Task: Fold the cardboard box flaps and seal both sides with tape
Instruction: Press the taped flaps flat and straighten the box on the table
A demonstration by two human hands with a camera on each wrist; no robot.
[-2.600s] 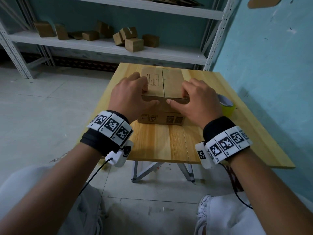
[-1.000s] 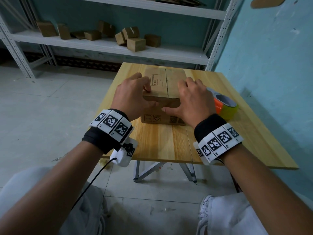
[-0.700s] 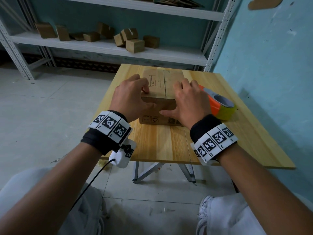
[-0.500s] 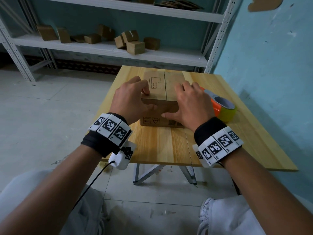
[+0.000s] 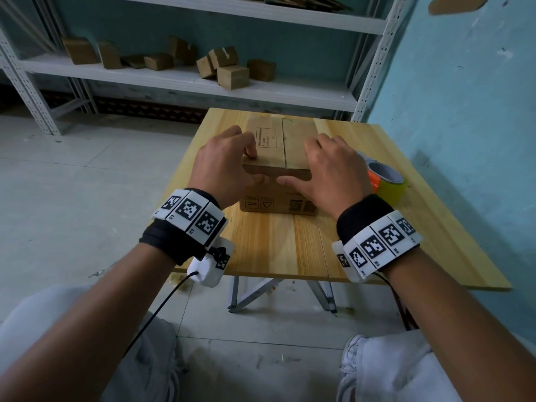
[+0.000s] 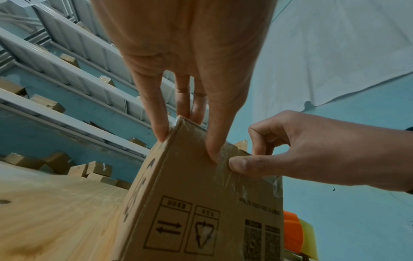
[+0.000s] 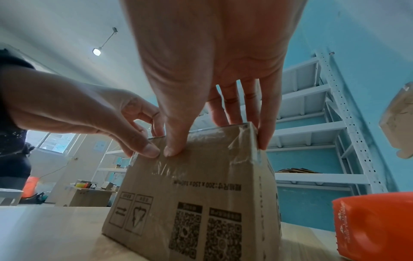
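A brown cardboard box stands on the wooden table with its top flaps folded shut and a seam down the middle. Clear tape lies wrinkled over its near top edge and front face. My left hand grips the near left corner, fingers curled on top and thumb on the front face. My right hand grips the near right part the same way. The two thumbs nearly meet on the tape, as the left wrist view and right wrist view show. An orange and yellow tape roll lies just right of the box.
Grey metal shelving behind the table holds several small cardboard boxes. A blue wall runs close along the table's right side. Bare table surface lies in front of the box. My knees are below the near edge.
My right hand has slid left along the box's near edge, uncovering the tape roll, and its thumb now sits close to the left thumb. Little has moved in the last half second.
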